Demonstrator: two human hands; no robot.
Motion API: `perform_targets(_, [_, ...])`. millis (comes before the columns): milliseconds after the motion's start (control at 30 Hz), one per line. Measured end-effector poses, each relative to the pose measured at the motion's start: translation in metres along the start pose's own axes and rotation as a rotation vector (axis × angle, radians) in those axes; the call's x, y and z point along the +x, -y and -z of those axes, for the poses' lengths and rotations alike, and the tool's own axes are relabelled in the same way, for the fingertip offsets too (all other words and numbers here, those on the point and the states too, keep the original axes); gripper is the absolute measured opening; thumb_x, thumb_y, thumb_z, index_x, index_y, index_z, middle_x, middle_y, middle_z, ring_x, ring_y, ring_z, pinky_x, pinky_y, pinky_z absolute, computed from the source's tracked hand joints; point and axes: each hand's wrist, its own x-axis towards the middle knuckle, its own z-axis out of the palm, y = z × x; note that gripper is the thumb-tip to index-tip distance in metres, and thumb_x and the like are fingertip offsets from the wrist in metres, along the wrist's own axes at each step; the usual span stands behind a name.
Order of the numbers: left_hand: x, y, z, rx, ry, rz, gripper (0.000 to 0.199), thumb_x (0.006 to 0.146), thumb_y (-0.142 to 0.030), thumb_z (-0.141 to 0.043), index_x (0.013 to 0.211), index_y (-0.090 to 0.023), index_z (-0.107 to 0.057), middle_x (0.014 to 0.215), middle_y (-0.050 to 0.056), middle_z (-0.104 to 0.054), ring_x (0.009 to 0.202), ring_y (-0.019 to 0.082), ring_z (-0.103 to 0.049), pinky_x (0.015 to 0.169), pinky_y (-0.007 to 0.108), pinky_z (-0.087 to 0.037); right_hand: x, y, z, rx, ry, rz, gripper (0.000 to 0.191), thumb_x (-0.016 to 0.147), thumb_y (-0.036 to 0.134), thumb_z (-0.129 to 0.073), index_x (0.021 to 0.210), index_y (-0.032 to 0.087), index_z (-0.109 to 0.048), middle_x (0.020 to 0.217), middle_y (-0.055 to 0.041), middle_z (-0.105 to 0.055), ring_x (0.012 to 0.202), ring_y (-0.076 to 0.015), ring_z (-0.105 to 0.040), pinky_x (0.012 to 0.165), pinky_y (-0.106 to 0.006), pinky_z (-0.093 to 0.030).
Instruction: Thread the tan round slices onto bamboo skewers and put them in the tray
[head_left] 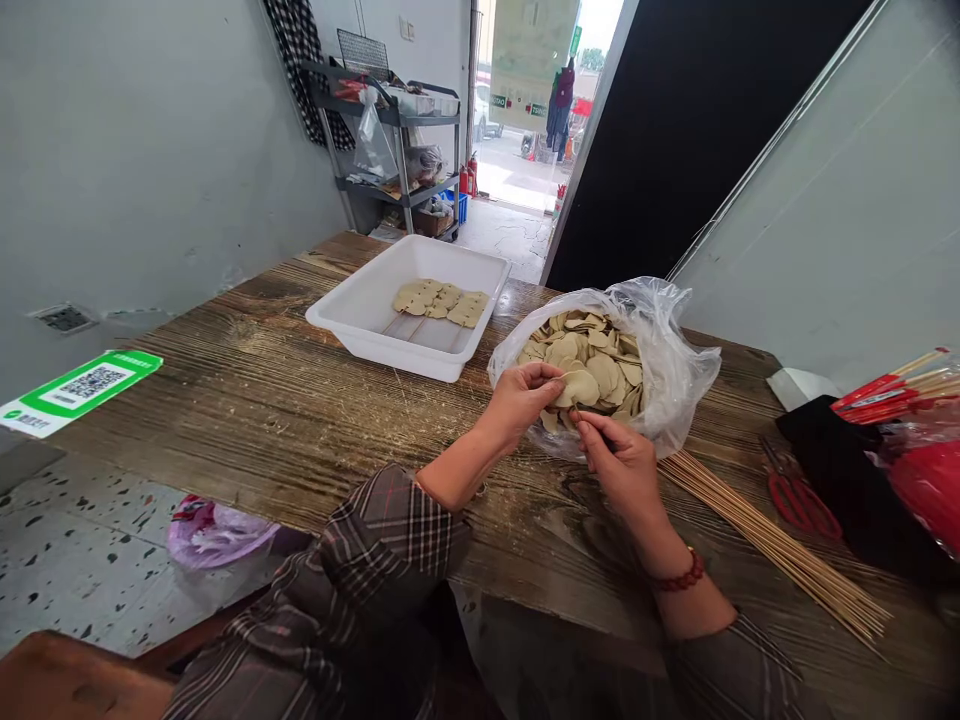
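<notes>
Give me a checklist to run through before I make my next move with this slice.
1. Left hand has the slice: ok, pinched at its edge.
2. Right hand holding something: cannot tell, fingertips together, detail too small.
3. Plastic bag open: ok, loose slices show inside.
4. Thin sticks at hand: ok, bundled beside the right forearm.
5. Joined slices inside the white tray: ok.
6. Scissors apart from both hands: ok, beyond the sticks.
</notes>
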Motion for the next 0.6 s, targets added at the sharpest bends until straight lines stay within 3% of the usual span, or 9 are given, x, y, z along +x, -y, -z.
perform_targets(233, [0.002, 0.005, 0.002, 0.174, 0.0, -0.083, 0.019, 0.069, -0.023, -0.068, 0.084, -0.012, -0.066, 0.071, 0.0, -0.063, 0.062, 0.009, -0.054, 0.058, 0.021, -0.042, 0.0, 0.003, -0.004, 0.116, 0.011, -0.107, 0.03, 0.084, 0.042, -0.063, 0.091, 0.015, -0.075, 0.058, 0.0017, -0.057, 0.045, -0.0092, -0.044, 0.043, -0.023, -0.034])
perform_targets(600, [0.007, 0.011, 0.008, 0.378, 0.042, -0.174, 0.022, 0.071, -0.026, -0.065, 0.089, -0.013, -0.066, 0.075, 0.001, -0.063, 0.065, 0.01, -0.053, 0.058, 0.021, -0.039, 0.001, -0.006, -0.007, 0.208, 0.002, -0.169, 0.03, 0.084, 0.044, -0.064, 0.089, 0.016, -0.074, 0.059, 0.0019, -0.059, 0.043, -0.008, -0.045, 0.042, -0.022, -0.033])
